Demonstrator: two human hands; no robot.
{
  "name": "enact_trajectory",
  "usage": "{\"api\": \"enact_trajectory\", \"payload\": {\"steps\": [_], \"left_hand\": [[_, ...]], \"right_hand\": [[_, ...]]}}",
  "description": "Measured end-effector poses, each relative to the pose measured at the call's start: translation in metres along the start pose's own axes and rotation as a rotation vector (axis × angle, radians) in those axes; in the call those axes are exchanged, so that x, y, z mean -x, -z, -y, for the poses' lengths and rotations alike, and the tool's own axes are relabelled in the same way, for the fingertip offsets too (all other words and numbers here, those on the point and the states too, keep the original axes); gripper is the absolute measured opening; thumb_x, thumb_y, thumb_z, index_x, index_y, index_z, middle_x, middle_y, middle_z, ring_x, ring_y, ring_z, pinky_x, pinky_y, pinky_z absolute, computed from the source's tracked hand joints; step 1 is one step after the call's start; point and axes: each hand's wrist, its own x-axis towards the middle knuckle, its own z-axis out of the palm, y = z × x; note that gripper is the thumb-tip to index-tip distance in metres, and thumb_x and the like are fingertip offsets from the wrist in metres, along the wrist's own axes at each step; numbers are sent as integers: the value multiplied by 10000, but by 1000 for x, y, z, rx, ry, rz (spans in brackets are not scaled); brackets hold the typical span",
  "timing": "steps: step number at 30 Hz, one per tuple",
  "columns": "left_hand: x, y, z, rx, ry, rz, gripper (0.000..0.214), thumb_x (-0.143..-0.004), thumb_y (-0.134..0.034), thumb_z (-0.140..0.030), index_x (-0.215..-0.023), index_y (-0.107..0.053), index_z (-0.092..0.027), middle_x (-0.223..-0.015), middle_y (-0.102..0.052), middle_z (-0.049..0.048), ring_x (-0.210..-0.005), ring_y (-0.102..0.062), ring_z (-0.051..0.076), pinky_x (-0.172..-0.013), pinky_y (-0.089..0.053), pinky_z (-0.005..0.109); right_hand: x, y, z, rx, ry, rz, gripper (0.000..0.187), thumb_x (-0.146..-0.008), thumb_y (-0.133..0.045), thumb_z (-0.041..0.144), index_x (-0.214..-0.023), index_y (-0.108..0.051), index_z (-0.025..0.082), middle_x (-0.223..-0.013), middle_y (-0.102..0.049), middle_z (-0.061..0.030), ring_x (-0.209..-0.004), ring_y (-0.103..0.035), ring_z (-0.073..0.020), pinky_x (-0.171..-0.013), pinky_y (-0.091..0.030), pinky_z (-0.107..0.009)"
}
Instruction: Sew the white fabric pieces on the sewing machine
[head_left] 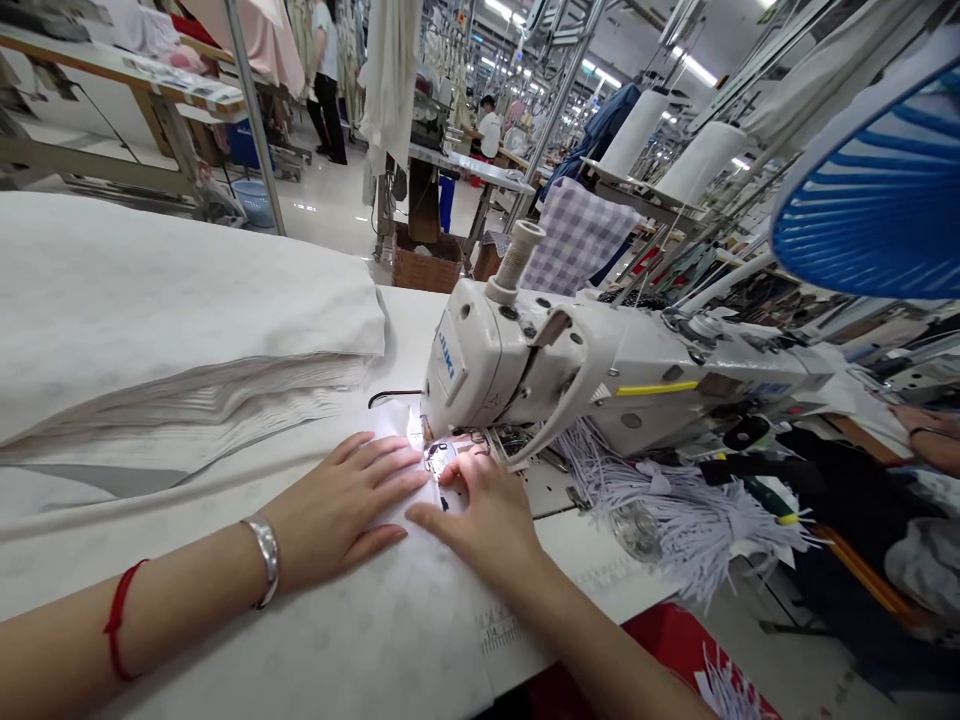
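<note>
My left hand point(367, 495) lies flat on white cloth point(337, 630), fingers stretched out beside the needle area of a white sewing machine point(480, 350). My right hand point(487, 500) is bent close to the presser foot point(435, 455). Its thumb rests on the cloth and its index fingertip touches down at a small white label point(445, 490) with dark print; thumb and index are apart. The other fingers of that hand are partly hidden. A bright lamp lights the spot under the needle.
A thick stack of white cloth pieces point(187, 330) lies left of the machine. Bundled white strips point(675, 510) sit to its right, by the table edge. A blue fan point(877, 190) hangs at upper right. Other people and racks of garments stand behind; another person's hand point(926, 430) shows at far right.
</note>
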Motion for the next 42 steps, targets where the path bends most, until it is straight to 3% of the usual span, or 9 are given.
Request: {"api": "enact_trajectory", "payload": {"steps": [2, 6, 14, 21, 28, 35, 42], "left_hand": [[0, 0, -3, 16, 9, 0, 392, -906, -496, -376, -1279, -489, -256, -1345, -523, 41, -1278, -391, 258, -1070, -264, 431], [2, -4, -14, 30, 87, 2, 390, -912, -450, -234, -1302, -459, -244, -1319, -539, 36, -1255, -415, 232, -1064, -283, 417], [8, -7, -21, 12, 122, 0, 470, -900, -490, -457, -1331, -448, -273, -1330, -540, 38, -1262, -406, 262, -1103, -176, 468], [3, -4, -14, -1, 63, -8, 502, -896, -484, -500, -1338, -445, -264, -1321, -546, 55, -1263, -415, 264, -1111, -173, 469], [-2, 0, -9, 3, 3, -35, 439, -885, -508, -468, -1263, -500, -244, -1273, -573, 49, -1236, -430, 258, -1098, -198, 450], [0, 0, -16, -8, 17, -15, 428, -890, -505, -381, -1296, -474, -250, -1259, -574, 42, -1228, -436, 250, -1084, -225, 431], [2, 2, -5, -13, -25, -2, 402, -881, -495, -402, -1263, -510, -278, -1306, -554, 35, -1245, -423, 268, -1085, -230, 456]], "right_hand": [[2, -2, 5, 21, 14, 4, 342, -650, -739, 494, -660, -534, 220, -730, -584, 20, -756, -553, -181, -740, -357, -314], [2, -6, 6, 14, 34, 25, 280, -798, -641, 357, -604, -511, 203, -702, -552, 24, -751, -516, -161, -737, -326, -304], [7, -9, 3, 96, 116, -38, 219, -816, -554, 241, -608, -503, 195, -712, -524, 11, -746, -489, -157, -721, -315, -293], [3, -15, 5, 94, 76, -75, 233, -783, -579, 233, -565, -501, 206, -659, -541, 21, -717, -501, -152, -702, -333, -287], [2, -11, 6, 65, 48, -27, 343, -824, -593, 321, -511, -503, 213, -565, -509, 39, -624, -476, -132, -681, -348, -285], [5, -10, 7, 101, 48, -46, 204, -774, -570, 231, -576, -522, 215, -619, -545, 26, -668, -501, -145, -678, -337, -293], [5, -11, 6, 143, 81, -20, 313, -813, -542, 257, -518, -454, 198, -602, -540, 19, -650, -479, -142, -656, -316, -299]]}}
